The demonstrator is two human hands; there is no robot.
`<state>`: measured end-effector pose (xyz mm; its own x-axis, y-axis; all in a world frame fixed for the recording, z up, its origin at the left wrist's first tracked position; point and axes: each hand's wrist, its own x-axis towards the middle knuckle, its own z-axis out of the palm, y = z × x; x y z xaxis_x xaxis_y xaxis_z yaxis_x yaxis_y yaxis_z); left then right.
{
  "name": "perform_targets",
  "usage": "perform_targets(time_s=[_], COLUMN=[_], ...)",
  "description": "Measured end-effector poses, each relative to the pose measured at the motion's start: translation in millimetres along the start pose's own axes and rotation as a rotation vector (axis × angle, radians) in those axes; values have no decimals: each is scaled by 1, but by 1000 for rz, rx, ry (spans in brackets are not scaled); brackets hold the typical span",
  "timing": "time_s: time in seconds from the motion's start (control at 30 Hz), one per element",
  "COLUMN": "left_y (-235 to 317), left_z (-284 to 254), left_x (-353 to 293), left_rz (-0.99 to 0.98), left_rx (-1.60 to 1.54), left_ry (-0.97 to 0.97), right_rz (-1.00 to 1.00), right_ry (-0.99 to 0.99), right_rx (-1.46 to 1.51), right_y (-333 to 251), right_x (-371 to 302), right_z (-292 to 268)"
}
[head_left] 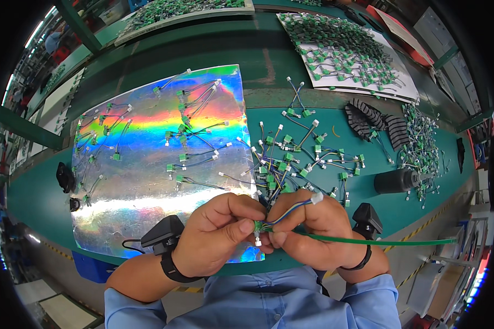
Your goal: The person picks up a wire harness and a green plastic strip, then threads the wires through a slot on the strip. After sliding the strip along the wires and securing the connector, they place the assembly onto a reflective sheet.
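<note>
Close to my body, my left hand (pixel 217 236) pinches a small green potentiometer (pixel 258 226) between thumb and forefinger, its metal shaft pointing down toward me. Thin wires run from it past the right fingers to a white plug (pixel 316 198). My right hand (pixel 321 227) is closed on a long thin green strip (pixel 368 240), which sticks out far to the right; its inner end is hidden at the fingers. Just beyond both hands lies a loose heap of similar wired potentiometers (pixel 282 167) on the green table.
A shiny rainbow-silver sheet (pixel 132 186) with several wired potentiometers lies left. Right are a black bottle (pixel 395 181), a striped dark cloth (pixel 362 122) and another pile of wired parts (pixel 422 142). White boards (pixel 326 82) loaded with more stand behind. Black devices are strapped to both wrists.
</note>
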<state>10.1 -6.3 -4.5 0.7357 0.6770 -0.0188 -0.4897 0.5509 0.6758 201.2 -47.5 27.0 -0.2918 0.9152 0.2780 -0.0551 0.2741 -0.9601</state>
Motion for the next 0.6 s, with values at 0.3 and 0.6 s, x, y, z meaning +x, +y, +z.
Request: perform_targets(time_s=[0.3, 0.6], left_y=[3, 2], left_z=[3, 0], left_x=[0, -2], left_rz=[8, 18], left_rx=[-23, 0], left_ry=[-43, -12], right_rz=[14, -100], right_ry=[9, 22], right_rx=[188, -26], right_y=[2, -4], right_x=[-2, 1], right_z=[2, 3])
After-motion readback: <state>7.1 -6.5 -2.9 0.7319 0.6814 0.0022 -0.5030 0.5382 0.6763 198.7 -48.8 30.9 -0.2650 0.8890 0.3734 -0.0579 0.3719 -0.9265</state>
